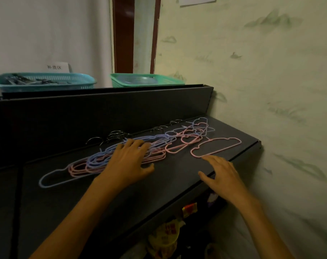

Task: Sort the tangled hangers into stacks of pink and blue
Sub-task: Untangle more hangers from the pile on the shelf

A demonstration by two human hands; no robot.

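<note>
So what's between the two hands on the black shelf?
Only bare dark shelf top lies between the left hand and right hand, seen in the head view. The hanger pile sits under the left hand.

2 hands [129, 161], 2 baskets [45, 82], hangers [121, 154] uncountable.

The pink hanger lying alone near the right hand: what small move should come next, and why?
Probably the right hand should reach forward and pick up the pink hanger. It lies free of the tangled pile, just beyond the open fingers, while the left hand rests on the pile.
</note>
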